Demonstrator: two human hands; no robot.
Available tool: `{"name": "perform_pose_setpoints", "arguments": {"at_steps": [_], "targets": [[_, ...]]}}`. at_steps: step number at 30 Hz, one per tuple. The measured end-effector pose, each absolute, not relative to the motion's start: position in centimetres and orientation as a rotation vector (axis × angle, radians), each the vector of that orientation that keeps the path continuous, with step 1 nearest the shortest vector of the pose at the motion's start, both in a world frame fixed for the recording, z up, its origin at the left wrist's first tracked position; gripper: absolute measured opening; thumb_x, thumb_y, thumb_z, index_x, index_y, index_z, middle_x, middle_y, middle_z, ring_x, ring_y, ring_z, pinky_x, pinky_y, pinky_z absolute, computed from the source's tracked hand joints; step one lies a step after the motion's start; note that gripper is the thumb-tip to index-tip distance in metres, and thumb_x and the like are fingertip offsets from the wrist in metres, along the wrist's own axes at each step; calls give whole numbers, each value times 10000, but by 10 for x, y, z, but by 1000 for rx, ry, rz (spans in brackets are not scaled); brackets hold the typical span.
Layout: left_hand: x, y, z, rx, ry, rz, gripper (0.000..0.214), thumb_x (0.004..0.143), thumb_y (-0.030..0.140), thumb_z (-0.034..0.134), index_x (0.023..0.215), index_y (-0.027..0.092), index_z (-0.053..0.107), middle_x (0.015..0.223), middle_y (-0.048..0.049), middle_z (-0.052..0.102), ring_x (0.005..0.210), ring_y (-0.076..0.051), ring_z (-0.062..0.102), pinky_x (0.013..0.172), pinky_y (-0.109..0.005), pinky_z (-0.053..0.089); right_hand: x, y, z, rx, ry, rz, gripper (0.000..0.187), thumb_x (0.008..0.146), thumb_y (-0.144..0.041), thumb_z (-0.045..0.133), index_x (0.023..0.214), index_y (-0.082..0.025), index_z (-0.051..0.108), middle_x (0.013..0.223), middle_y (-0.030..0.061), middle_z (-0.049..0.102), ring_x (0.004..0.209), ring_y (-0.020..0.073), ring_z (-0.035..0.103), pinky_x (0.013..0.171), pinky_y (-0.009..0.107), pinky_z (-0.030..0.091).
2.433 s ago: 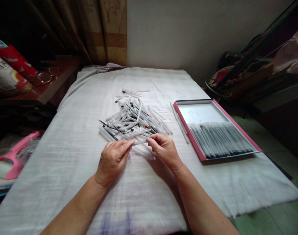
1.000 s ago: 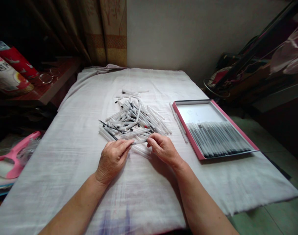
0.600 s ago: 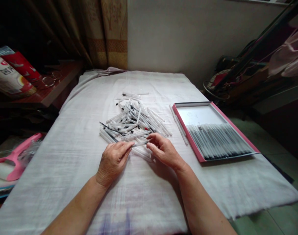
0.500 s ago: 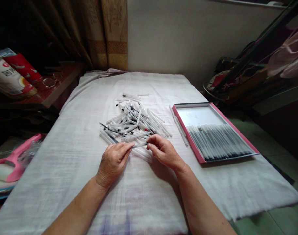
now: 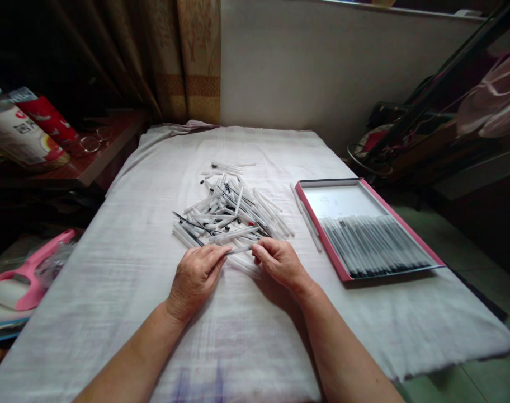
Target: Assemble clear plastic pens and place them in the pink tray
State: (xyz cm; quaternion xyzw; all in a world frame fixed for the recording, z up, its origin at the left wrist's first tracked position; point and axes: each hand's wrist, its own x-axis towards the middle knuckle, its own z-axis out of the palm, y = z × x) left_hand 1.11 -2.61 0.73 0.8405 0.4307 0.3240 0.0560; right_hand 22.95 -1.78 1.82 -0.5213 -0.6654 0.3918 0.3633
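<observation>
Between my two hands, a slim translucent pen (image 5: pixel 239 250) with a dark core is held level above the cloth. My left hand (image 5: pixel 198 274) pinches its left end between thumb and fingers. At the other end, the fingertips of my right hand (image 5: pixel 280 262) are closed on the pen and cover its tip. Just beyond my hands lies a loose pile of clear pen barrels (image 5: pixel 234 210), mixed with thin black refills and small black caps. To the right, a shallow pink-edged box (image 5: pixel 330 197) holds a row of assembled pens (image 5: pixel 374 244), their dark ends toward me.
A pale cloth (image 5: pixel 124 268) covers the table. A few barrels (image 5: pixel 306 218) lie along the box's left side. On the left stand a side table with a jar (image 5: pixel 28 134) and glasses (image 5: pixel 95 140), and a pink-handled object (image 5: pixel 28 271) lower down.
My right fingers have closed in more tightly around the pen's right end. My left hand keeps its pinch, and the view has shifted slightly.
</observation>
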Motion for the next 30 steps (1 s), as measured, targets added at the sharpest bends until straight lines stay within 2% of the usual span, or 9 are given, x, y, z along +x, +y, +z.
{"name": "perform_pose_setpoints", "arguments": {"at_steps": [3,8,14,17,19,22,26,30], "targets": [[11,-26,8,2539,1324,995,256,954,241,507,1168,220,647,952,-52,712,846,-185,641,772,-318,466,229,-18,17,-1341,-1699,1028,328,907,-358,498,638,-185,570,578,-16,577,540,101,510,552,216,386],[10,-25,10,2538,1303,964,268,957,243,492,1171,220,653,963,-57,718,855,-185,646,775,-322,471,231,-19,20,-1301,-1727,991,183,903,-310,508,804,-193,607,686,-11,637,605,111,562,600,217,420],[10,-24,8,2545,1278,1003,252,944,229,513,1143,227,668,966,-54,727,861,-183,657,784,-330,473,228,-19,18,-1341,-1680,967,288,915,-347,485,684,-201,575,628,-5,632,560,113,555,569,223,417],[13,-24,9,2563,1275,1028,244,948,238,510,1135,225,666,951,-53,727,862,-181,657,791,-328,474,225,-19,16,-1298,-1666,1038,231,897,-376,520,878,-188,654,710,10,678,582,123,580,581,238,445],[14,-23,11,2597,1243,1032,244,948,260,517,1147,233,657,959,-49,726,881,-181,655,834,-336,472,225,-19,15,-1253,-1704,1042,222,866,-350,566,966,-187,679,787,25,711,670,143,624,647,256,472],[6,-15,17,2611,1278,1051,289,931,345,552,1185,234,634,1045,-61,716,972,-206,645,919,-366,457,228,-17,16,-1261,-1703,993,192,847,-317,569,880,-186,705,790,34,719,716,156,639,684,270,480],[-19,6,22,2412,1611,1165,272,954,336,478,1072,187,672,1018,-85,711,948,-213,655,863,-342,490,240,-10,18,-1334,-1460,955,260,830,-386,549,803,-167,687,695,33,673,593,139,589,548,247,464],[-36,27,23,2527,1752,804,248,902,287,507,1019,205,710,1020,-96,705,957,-256,646,841,-374,484,249,-5,17,-1382,-1284,938,288,783,-408,570,836,-157,701,684,32,669,572,139,580,529,249,472]]}}
